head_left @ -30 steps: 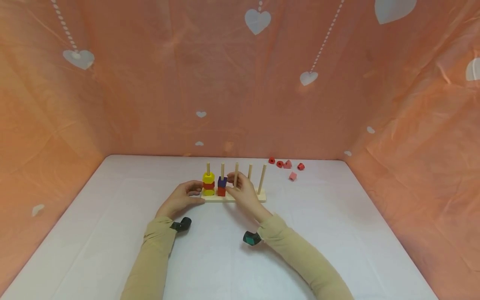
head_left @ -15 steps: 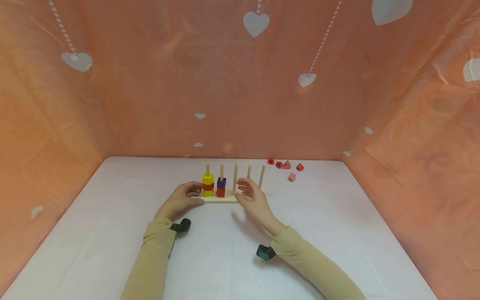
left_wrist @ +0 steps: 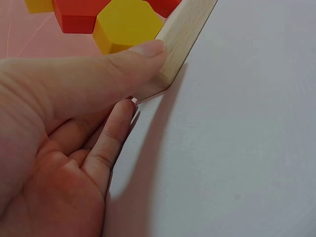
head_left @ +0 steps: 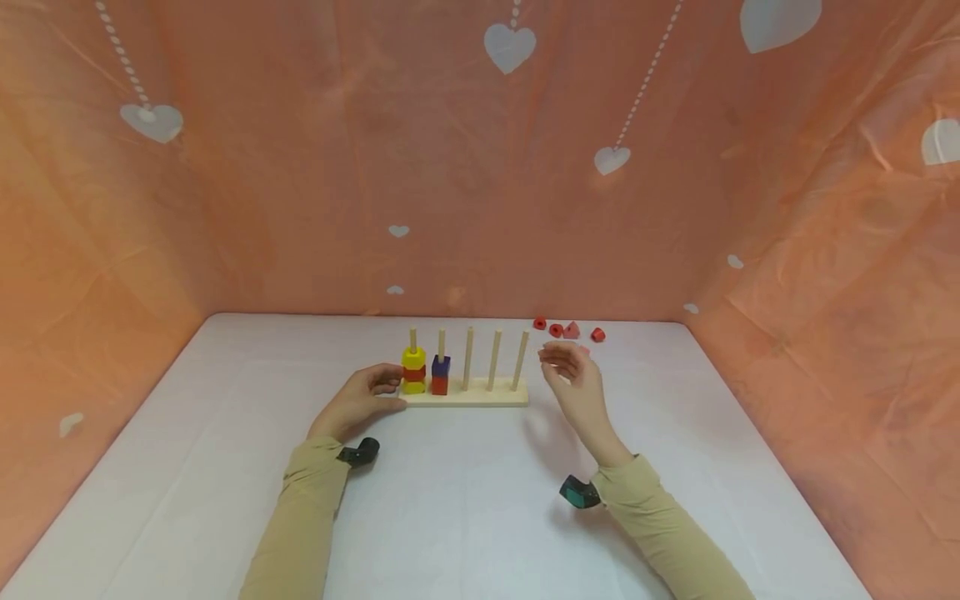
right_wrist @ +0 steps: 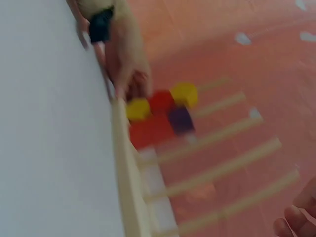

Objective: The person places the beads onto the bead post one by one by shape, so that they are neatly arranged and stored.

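A wooden peg stand [head_left: 472, 398] with a row of upright pegs sits mid-table. Its leftmost peg carries yellow [head_left: 413, 358] and red beads stacked together. On the second peg a purple cube [head_left: 441, 365] rests above a red one [head_left: 439, 386]; the other pegs are bare. My left hand [head_left: 360, 397] grips the stand's left end, and the left wrist view has the thumb [left_wrist: 143, 52] pressed on the base's edge below a yellow bead [left_wrist: 126, 24]. My right hand [head_left: 581, 390] hovers right of the stand, fingers loosely bent, nothing visible in it.
Red beads [head_left: 556, 331] and a pink triangular bead [head_left: 572, 330] lie near the table's back edge, with another red bead [head_left: 597, 335] farther right. A pink bead [head_left: 585, 352] is mostly hidden behind my right hand. An orange curtain [head_left: 450, 167] surrounds the table.
My right hand has moved from the middle pegs rightward, past the stand's right end towards the loose beads. The left hand stays at the stand's left end.
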{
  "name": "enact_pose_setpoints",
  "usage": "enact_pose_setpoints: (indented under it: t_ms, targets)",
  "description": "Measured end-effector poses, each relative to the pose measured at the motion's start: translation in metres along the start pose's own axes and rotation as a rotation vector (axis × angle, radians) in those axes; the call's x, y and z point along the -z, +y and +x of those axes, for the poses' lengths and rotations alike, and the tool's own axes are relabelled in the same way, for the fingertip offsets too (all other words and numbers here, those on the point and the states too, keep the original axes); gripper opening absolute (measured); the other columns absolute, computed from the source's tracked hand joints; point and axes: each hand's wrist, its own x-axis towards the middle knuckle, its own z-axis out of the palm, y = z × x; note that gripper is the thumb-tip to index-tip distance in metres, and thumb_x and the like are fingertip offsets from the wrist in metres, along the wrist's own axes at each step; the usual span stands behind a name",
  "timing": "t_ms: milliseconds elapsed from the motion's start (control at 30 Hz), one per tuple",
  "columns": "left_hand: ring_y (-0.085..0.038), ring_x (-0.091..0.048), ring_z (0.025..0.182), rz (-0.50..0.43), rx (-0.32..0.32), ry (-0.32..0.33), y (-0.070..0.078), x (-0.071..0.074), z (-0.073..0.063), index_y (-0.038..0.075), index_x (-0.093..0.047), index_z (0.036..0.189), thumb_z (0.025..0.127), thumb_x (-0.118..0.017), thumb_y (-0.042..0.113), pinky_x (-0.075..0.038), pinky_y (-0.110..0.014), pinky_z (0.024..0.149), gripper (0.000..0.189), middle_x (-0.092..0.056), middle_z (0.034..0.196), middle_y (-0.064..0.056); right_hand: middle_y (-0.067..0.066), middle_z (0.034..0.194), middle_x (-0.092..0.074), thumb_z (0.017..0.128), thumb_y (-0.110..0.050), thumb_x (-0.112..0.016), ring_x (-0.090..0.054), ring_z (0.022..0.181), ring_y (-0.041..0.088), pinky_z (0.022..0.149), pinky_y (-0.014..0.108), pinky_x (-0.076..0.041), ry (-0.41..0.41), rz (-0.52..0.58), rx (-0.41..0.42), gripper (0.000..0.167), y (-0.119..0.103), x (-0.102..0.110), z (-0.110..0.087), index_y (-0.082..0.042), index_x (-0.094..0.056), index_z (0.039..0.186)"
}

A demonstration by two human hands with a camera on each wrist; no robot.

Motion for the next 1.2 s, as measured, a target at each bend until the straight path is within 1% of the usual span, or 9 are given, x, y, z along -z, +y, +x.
enact_pose_setpoints:
  t_ms: [100, 167, 300, 400, 533, 600, 767, 900, 1200]
  targets:
    - [-0.03, -0.05, 0.118, 0.01, -0.02, -0.002, 0.0, 0.001, -0.001, 0.006, -0.049, 0.134, 0.079, -0.079, 0.011, -0.042, -0.042, 0.101, 0.063, -0.051, 0.134, -0.013, 0.032, 0.108, -0.059, 0.087, 0.014, -0.057, -0.056, 0.102, 0.043, 0.084, 0.02, -0.048, 0.059, -0.033, -0.01, 0.027, 0.001, 0.015, 0.005, 0.017, -0.054, 0.114]
    - [-0.03, -0.05, 0.117, 0.014, -0.032, -0.003, 0.001, 0.001, -0.001, 0.004, -0.049, 0.135, 0.079, -0.079, 0.011, -0.042, -0.042, 0.101, 0.063, -0.051, 0.134, -0.014, 0.031, 0.109, -0.059, 0.088, 0.012, -0.058, -0.056, 0.103, 0.041, 0.086, 0.025, -0.049, 0.07, -0.081, -0.007, 0.027, 0.002, 0.025, 0.009, 0.015, -0.055, 0.114]
    - [-0.03, -0.05, 0.118, 0.005, -0.029, -0.005, 0.0, 0.001, -0.001, 0.005, -0.049, 0.135, 0.079, -0.079, 0.011, -0.042, -0.042, 0.101, 0.063, -0.051, 0.134, -0.014, 0.032, 0.113, -0.057, 0.088, 0.007, -0.061, -0.054, 0.106, 0.044, 0.093, 0.047, -0.046, 0.014, -0.193, 0.018, 0.029, 0.015, 0.045, 0.017, 0.014, -0.055, 0.116]
    - [-0.03, -0.049, 0.119, -0.003, -0.009, 0.003, 0.0, 0.001, -0.001, 0.006, -0.05, 0.134, 0.078, -0.08, 0.012, -0.041, -0.043, 0.102, 0.064, -0.051, 0.134, -0.012, 0.029, 0.116, -0.058, 0.089, 0.003, -0.063, -0.054, 0.109, 0.043, 0.095, 0.056, -0.042, -0.05, -0.271, 0.024, 0.032, 0.042, 0.062, 0.027, 0.012, -0.055, 0.119]
    - [-0.03, -0.049, 0.119, -0.011, -0.01, -0.001, 0.0, 0.0, -0.001, 0.006, -0.049, 0.135, 0.078, -0.08, 0.013, -0.041, -0.043, 0.102, 0.066, -0.051, 0.134, -0.013, 0.023, 0.12, -0.058, 0.089, 0.002, -0.062, -0.053, 0.113, 0.039, 0.098, 0.053, -0.041, -0.092, -0.332, -0.019, 0.034, 0.085, 0.081, 0.037, 0.008, -0.054, 0.122]
    - [-0.03, -0.049, 0.12, -0.018, -0.017, -0.008, 0.0, 0.0, -0.001, 0.005, -0.048, 0.135, 0.078, -0.08, 0.011, -0.041, -0.043, 0.102, 0.066, -0.05, 0.134, -0.013, 0.022, 0.121, -0.058, 0.089, 0.004, -0.061, -0.052, 0.115, 0.037, 0.099, 0.051, -0.041, -0.095, -0.341, -0.053, 0.036, 0.098, 0.086, 0.04, 0.006, -0.053, 0.124]
    - [-0.03, -0.049, 0.12, -0.02, -0.031, -0.016, -0.001, 0.0, -0.001, 0.004, -0.048, 0.135, 0.078, -0.079, 0.009, -0.041, -0.042, 0.102, 0.066, -0.05, 0.134, -0.014, 0.019, 0.124, -0.057, 0.089, 0.005, -0.059, -0.05, 0.118, 0.034, 0.101, 0.047, -0.039, -0.097, -0.351, -0.122, 0.037, 0.107, 0.089, 0.046, 0.004, -0.053, 0.126]
    - [-0.03, -0.049, 0.12, -0.007, -0.035, -0.006, -0.002, 0.001, 0.0, 0.006, -0.049, 0.135, 0.079, -0.079, 0.011, -0.041, -0.042, 0.102, 0.064, -0.05, 0.133, -0.013, 0.016, 0.125, -0.055, 0.091, 0.005, -0.055, -0.047, 0.12, 0.033, 0.103, 0.047, -0.038, -0.124, -0.371, -0.13, 0.034, 0.109, 0.087, 0.052, 0.002, -0.055, 0.124]
    - [-0.028, -0.048, 0.119, -0.045, 0.01, 0.003, -0.001, 0.0, -0.003, 0.012, -0.051, 0.133, 0.079, -0.079, 0.013, -0.043, -0.039, 0.1, 0.062, -0.052, 0.132, -0.008, 0.015, 0.124, -0.054, 0.093, 0.005, -0.048, -0.044, 0.121, 0.033, 0.105, 0.05, -0.035, -0.2, -0.415, -0.174, 0.034, 0.119, 0.085, 0.06, -0.001, -0.056, 0.125]
